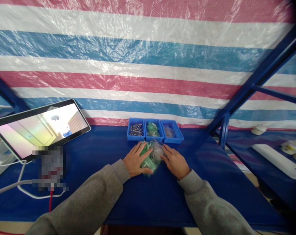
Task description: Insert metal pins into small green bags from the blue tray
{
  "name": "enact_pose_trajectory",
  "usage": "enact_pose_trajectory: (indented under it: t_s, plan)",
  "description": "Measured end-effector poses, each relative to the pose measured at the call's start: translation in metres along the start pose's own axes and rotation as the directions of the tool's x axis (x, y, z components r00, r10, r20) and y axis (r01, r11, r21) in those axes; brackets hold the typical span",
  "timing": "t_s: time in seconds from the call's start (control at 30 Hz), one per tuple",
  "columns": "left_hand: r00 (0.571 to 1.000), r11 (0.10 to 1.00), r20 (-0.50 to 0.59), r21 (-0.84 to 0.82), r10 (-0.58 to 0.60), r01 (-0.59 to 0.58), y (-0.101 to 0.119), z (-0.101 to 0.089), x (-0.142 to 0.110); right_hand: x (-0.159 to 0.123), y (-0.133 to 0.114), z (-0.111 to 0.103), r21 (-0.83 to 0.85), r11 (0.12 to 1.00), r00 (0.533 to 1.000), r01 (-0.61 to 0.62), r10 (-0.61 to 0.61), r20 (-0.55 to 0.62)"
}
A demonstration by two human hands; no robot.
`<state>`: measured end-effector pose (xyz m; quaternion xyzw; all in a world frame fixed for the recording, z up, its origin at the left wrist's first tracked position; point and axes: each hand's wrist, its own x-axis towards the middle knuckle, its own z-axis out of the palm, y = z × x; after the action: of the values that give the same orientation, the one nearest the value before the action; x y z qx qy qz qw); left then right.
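A plastic bag with green printing (pixel 148 163) lies flat on the blue table in front of three small bins. Its right part is clear and seems to hold small pieces I cannot make out. My left hand (pixel 136 160) rests on the bag's left side with the fingers spread. At the right edge, my right hand (pixel 176 161) touches the clear part with its fingertips, fingers extended. Behind the bag stand a blue bin of metal pins or screws (pixel 136 129), a middle bin with green bagged contents (pixel 152 129), and a right bin with clear bagged pieces (pixel 169 131).
On the left a tablet (pixel 42 127) leans with its screen lit. Cables (pixel 23 182) and a blurred-out object (pixel 52 168) lie before it. A striped plastic sheet (pixel 138 58) hangs behind. Blue frame bars (pixel 250 85) rise at right, beside another table with a white tray (pixel 277 161).
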<state>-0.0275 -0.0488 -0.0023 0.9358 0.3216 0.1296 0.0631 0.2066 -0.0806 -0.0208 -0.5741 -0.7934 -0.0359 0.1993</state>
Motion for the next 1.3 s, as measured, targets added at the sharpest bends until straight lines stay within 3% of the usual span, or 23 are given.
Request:
enact_pose_trajectory:
  t_s: [0.13,0.3,0.53,0.63,0.73,0.8,0.93,1.03,1.17,1.3]
  plan:
    - [1.0,1.0,0.007,-0.023,-0.007,0.007,0.0,-0.002,0.001,0.004,0.004,0.005,0.079,0.997,1.0,-0.001,0.002,-0.02]
    - [0.997,0.999,-0.07,-0.008,-0.036,0.036,-0.003,-0.003,0.008,0.011,0.007,0.007,0.213,0.977,0.999,-0.02,0.028,-0.031]
    - [0.992,0.993,-0.096,0.086,-0.076,0.085,-0.009,0.004,0.011,0.019,0.009,0.011,0.349,0.92,0.978,-0.177,0.205,-0.044]
    - [0.996,0.997,-0.083,0.061,-0.035,0.04,-0.013,0.003,0.01,0.02,0.009,0.012,0.37,0.92,0.988,-0.13,0.153,-0.033]
    - [0.997,1.0,-0.082,0.011,0.009,-0.008,-0.017,0.0,0.01,0.019,0.006,0.012,0.339,0.94,0.997,-0.046,0.064,-0.043]
    - [0.997,1.0,-0.078,0.002,0.003,-0.002,-0.018,-0.002,0.01,0.017,0.003,0.011,0.256,0.966,0.995,-0.048,0.068,-0.069]
    - [0.994,0.99,-0.103,0.139,-0.025,0.039,-0.012,-0.008,0.008,0.012,-0.005,0.01,-0.005,0.989,0.986,-0.149,0.149,-0.073]
    - [0.99,0.969,-0.137,0.236,-0.044,0.076,-0.004,-0.01,0.007,0.009,-0.011,0.009,-0.119,0.983,0.99,-0.139,0.134,-0.052]
    - [0.986,0.955,-0.155,0.277,-0.064,0.106,0.001,-0.009,0.008,0.009,-0.014,0.006,-0.137,0.984,0.993,-0.114,0.109,-0.039]
    - [0.981,0.956,-0.173,0.259,-0.094,0.137,0.0,-0.01,0.007,0.016,-0.004,-0.01,-0.061,0.969,0.966,-0.24,0.232,-0.117]
